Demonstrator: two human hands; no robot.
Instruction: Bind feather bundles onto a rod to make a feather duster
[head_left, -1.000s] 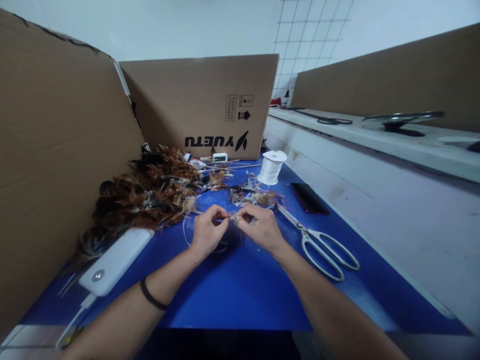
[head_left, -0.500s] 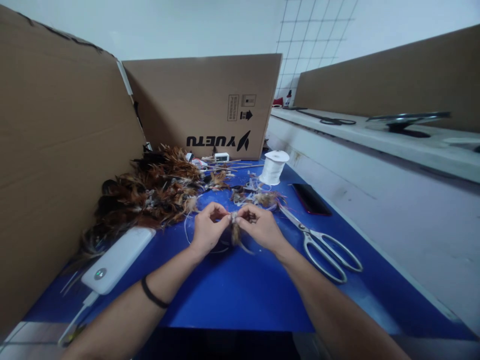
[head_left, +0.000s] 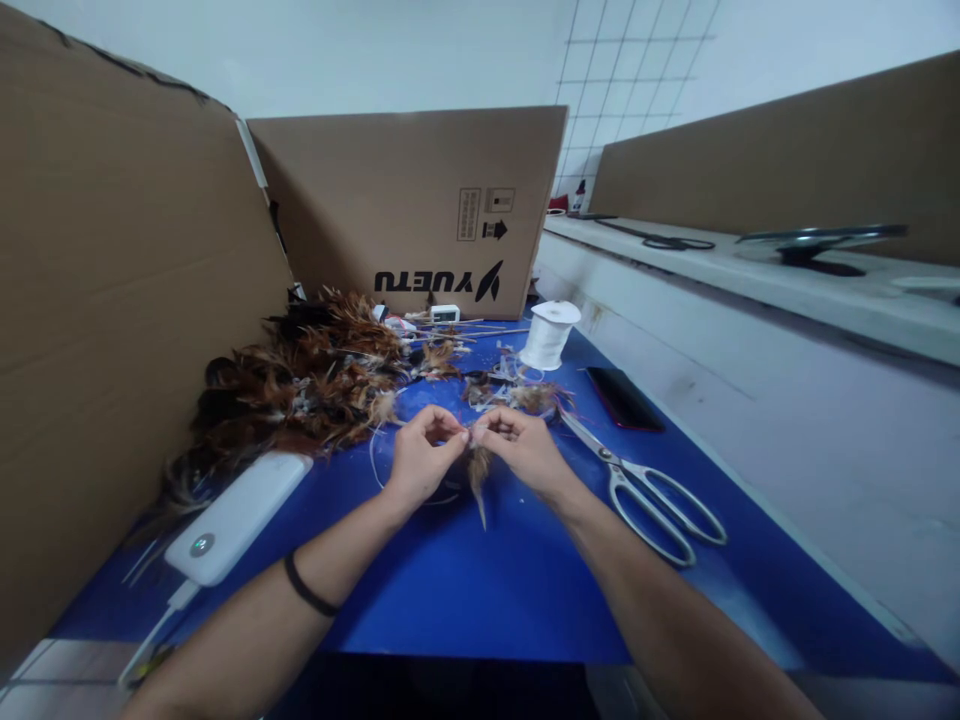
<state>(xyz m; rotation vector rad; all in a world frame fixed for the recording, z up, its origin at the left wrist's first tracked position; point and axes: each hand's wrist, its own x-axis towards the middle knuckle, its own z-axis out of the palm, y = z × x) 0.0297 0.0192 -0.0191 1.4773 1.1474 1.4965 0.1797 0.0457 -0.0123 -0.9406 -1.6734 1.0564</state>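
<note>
Both hands meet over the middle of the blue table [head_left: 480, 600]. My left hand [head_left: 421, 455] is closed in a pinch at the upper end of a small brown feather bundle [head_left: 478, 475]. From the other side my right hand [head_left: 521, 448] pinches the same end, its fingertips almost touching the left ones. The feather tips hang down toward me below the fingers. What lies exactly between the fingertips is mostly covered. A thin white cord [head_left: 375, 465] curves on the table beside my left hand.
A heap of brown feathers [head_left: 300, 390] lies at the left, behind a white power bank [head_left: 240, 520]. Scissors [head_left: 649, 490] and a dark phone [head_left: 622, 398] lie at the right. A white ribbon spool [head_left: 551, 335] stands farther back, before a cardboard box [head_left: 405, 210].
My fingertips have drawn closer together at the top of the feather bundle. Its feathers have turned and now hang straighter down.
</note>
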